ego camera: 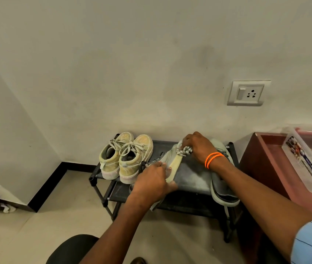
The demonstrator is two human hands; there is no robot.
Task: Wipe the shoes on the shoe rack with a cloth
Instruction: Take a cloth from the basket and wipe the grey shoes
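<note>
Low black shoe rack (193,176) against pale wall. Left hand (152,181) gripping grey shoe (172,159) on top shelf; right hand (199,145) bunching checked cloth (184,151) at toe. Mid-wipe, probably; next, yellow pair (126,157) at left.

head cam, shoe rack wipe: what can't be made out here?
- Shoe under the left hand: mostly hidden by that hand and forearm; only its pale sole edge shows.
- Cloth: bunched in the right hand's grip, its spread unseen.
- Grey shoe at the rack's right end: crossed by the right forearm.
- Lower shelf: shadowed, contents unreadable.
- Plastic box: cut off by the right edge, its label too small to read.
</note>
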